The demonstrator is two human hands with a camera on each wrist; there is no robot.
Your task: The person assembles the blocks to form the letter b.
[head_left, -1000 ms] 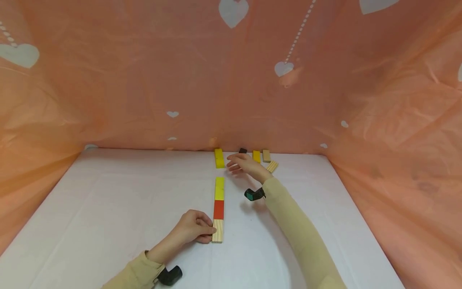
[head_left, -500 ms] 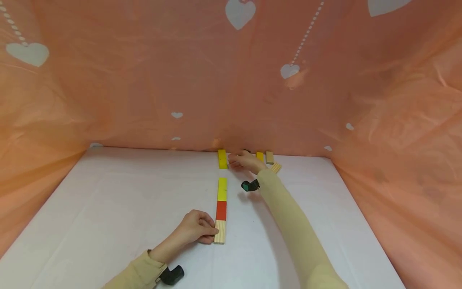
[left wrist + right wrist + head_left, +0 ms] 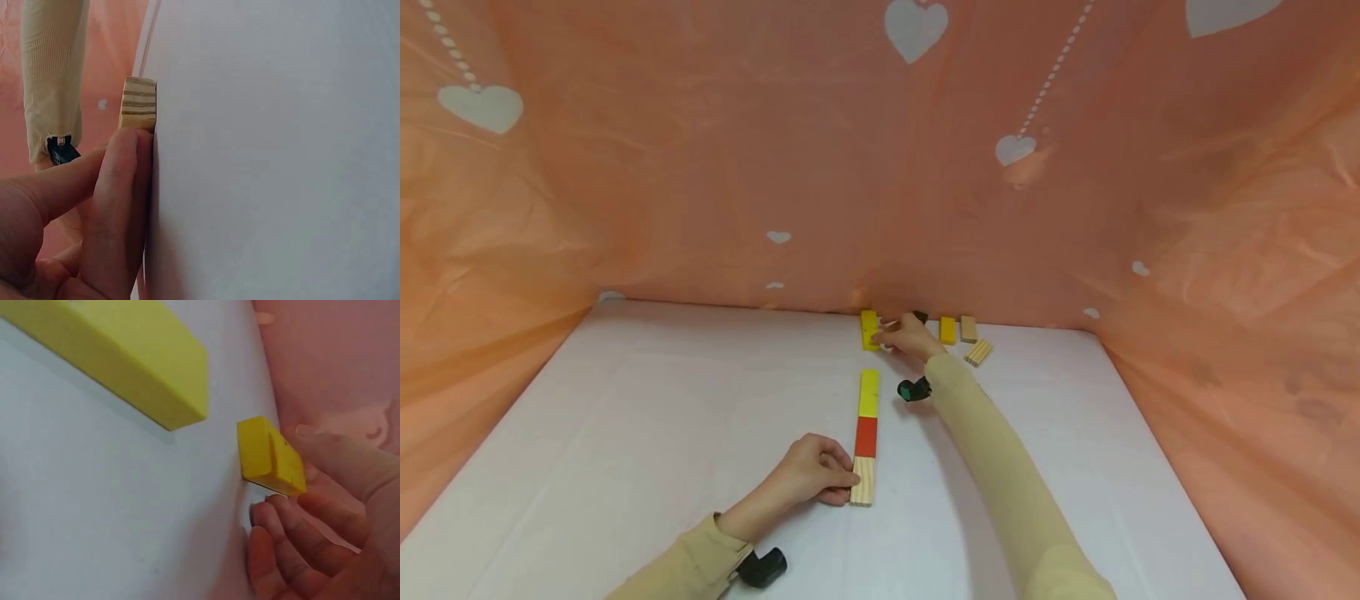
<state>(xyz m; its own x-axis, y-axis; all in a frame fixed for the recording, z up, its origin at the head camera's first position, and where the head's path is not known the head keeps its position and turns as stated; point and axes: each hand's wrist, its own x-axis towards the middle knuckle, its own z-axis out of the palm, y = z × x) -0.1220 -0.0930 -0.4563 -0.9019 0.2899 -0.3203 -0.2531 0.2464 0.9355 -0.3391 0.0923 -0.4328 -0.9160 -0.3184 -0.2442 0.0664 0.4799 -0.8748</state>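
A row of three flat blocks lies end to end on the white surface: a yellow block (image 3: pixel 868 393), a red block (image 3: pixel 866 437) and a natural wood block (image 3: pixel 865 479). My left hand (image 3: pixel 817 472) pinches the near wood block at its left edge, thumb on top; its striped end (image 3: pixel 139 100) shows in the left wrist view. Beyond the row lies another yellow block (image 3: pixel 869 323). My right hand (image 3: pixel 910 335) is at that block's right side. In the right wrist view its thumb hovers over the far yellow block (image 3: pixel 269 453), with the other fingers bent loosely beside it.
Right of my right hand lie a darker yellow block (image 3: pixel 947 330), a tan block (image 3: pixel 968 328) and a slanted striped wood block (image 3: pixel 978 352). A black block (image 3: pixel 921 317) shows partly behind that hand. An orange curtain (image 3: pixel 820 167) with hearts walls the back and sides.
My right hand has moved left and closer to the far yellow block, uncovering more of the blocks on the right. My left hand keeps its place at the wood block. The head view has shifted slightly.
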